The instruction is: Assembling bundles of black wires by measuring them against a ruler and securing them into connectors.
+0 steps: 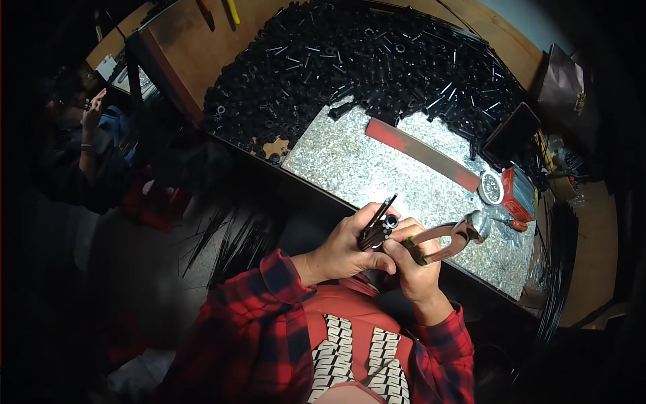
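Our left hand [346, 246] was curled shut around a small bundle of thin black rods [377, 225], whose tips stuck up past the fingers, with a short black tube at their top. Our right hand [410, 262] was closed around the brown handles of a pair of pliers [451, 236], its thumb pressed against the bundle, so the two hands touched. The metal head of the pliers pointed right, over the speckled grey stone slab [377, 168] just in front of us. On that slab lay a long red bar [420, 153], and near its far end a small round tin [490, 187] and a red box [518, 194]. A great heap of black parts [350, 60] curved behind the slab on the wooden bench [195, 47]. At far left another person's hand [93, 108] was raised
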Demonstrator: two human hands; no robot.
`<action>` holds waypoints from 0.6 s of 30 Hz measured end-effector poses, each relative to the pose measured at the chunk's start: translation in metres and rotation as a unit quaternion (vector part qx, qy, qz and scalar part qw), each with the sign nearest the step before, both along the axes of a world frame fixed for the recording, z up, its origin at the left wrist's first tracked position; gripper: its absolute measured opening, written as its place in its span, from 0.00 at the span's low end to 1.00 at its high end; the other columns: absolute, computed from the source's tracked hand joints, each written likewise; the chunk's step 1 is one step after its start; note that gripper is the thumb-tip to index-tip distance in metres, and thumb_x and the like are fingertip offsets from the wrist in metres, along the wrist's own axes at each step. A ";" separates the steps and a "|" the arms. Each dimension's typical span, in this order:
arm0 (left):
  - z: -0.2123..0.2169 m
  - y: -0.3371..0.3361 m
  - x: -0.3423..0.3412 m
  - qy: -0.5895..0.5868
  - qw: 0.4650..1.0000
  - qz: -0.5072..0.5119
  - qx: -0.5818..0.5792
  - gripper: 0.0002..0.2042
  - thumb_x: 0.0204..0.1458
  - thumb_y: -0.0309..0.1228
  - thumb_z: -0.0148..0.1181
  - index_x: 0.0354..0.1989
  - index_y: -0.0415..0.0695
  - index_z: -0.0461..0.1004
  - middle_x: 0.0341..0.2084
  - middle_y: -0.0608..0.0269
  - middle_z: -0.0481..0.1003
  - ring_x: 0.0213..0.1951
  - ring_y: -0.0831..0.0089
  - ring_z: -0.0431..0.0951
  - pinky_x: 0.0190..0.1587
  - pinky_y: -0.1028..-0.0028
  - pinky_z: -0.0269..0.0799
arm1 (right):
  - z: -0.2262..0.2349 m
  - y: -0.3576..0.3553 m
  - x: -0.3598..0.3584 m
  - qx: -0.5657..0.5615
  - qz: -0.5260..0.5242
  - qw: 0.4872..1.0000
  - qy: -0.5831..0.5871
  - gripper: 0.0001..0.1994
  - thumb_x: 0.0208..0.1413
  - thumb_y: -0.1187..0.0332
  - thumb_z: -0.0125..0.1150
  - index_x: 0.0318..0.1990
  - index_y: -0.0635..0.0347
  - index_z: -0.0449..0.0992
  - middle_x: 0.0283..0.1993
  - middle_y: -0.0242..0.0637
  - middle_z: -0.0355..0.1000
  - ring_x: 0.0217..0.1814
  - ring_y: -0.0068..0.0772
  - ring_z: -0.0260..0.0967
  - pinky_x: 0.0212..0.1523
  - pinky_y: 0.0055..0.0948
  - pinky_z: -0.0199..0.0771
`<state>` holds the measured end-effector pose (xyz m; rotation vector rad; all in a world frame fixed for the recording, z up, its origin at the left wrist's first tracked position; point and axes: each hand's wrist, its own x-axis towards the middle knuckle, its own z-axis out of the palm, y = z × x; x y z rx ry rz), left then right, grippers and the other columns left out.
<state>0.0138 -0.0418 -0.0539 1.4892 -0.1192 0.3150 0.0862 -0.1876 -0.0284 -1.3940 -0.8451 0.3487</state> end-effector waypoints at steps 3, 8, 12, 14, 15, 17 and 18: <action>0.005 -0.001 0.001 0.004 0.999 -0.009 -0.030 0.38 0.33 0.44 0.75 0.52 0.39 0.63 0.34 0.71 0.70 0.34 0.86 0.68 0.38 0.82 0.66 | -0.002 0.000 0.002 -0.001 0.001 1.000 0.006 0.02 0.51 0.80 0.59 0.31 0.64 0.73 0.33 0.37 0.70 0.33 0.24 0.66 0.34 0.24 0.66; 0.005 -0.002 0.002 0.021 0.999 -0.006 -0.042 0.39 0.33 0.45 0.74 0.53 0.40 0.62 0.29 0.73 0.70 0.33 0.88 0.67 0.36 0.83 0.65 | -0.002 0.000 0.002 0.002 0.004 1.000 0.024 0.02 0.50 0.80 0.59 0.31 0.65 0.72 0.32 0.37 0.70 0.32 0.24 0.66 0.34 0.24 0.66; 0.003 -0.001 0.003 0.031 0.999 -0.008 -0.038 0.41 0.33 0.47 0.74 0.54 0.39 0.61 0.31 0.71 0.70 0.34 0.87 0.68 0.36 0.83 0.65 | 0.003 0.003 0.000 -0.010 -0.017 1.000 0.013 0.02 0.49 0.80 0.58 0.31 0.65 0.72 0.32 0.38 0.71 0.32 0.25 0.67 0.34 0.25 0.67; 0.000 -0.001 0.004 0.018 1.000 -0.004 -0.021 0.41 0.33 0.47 0.74 0.54 0.39 0.61 0.32 0.70 0.70 0.35 0.86 0.68 0.36 0.82 0.66 | 0.002 0.003 0.001 -0.010 -0.016 1.000 0.010 0.02 0.49 0.80 0.58 0.31 0.65 0.72 0.32 0.38 0.71 0.32 0.25 0.67 0.34 0.25 0.67; -0.001 -0.001 0.004 0.005 1.000 -0.001 -0.004 0.41 0.32 0.48 0.74 0.54 0.39 0.61 0.33 0.69 0.70 0.35 0.85 0.68 0.37 0.82 0.67 | 0.002 0.004 0.001 -0.010 -0.017 1.000 0.008 0.02 0.49 0.80 0.58 0.30 0.65 0.72 0.32 0.38 0.71 0.32 0.26 0.67 0.34 0.25 0.67; -0.004 -0.002 0.005 0.007 1.000 0.000 -0.013 0.42 0.32 0.49 0.73 0.54 0.39 0.61 0.34 0.69 0.70 0.35 0.85 0.68 0.38 0.82 0.67 | 0.002 0.004 0.001 -0.014 -0.012 1.000 0.006 0.02 0.49 0.80 0.57 0.31 0.66 0.72 0.32 0.38 0.71 0.33 0.26 0.67 0.35 0.25 0.67; -0.005 -0.002 0.005 0.009 1.000 0.001 -0.022 0.42 0.32 0.49 0.73 0.54 0.38 0.61 0.34 0.69 0.70 0.35 0.84 0.68 0.38 0.81 0.67 | 0.002 0.003 0.002 -0.018 -0.008 1.000 0.005 0.02 0.50 0.80 0.57 0.31 0.66 0.72 0.32 0.39 0.71 0.33 0.26 0.67 0.35 0.25 0.67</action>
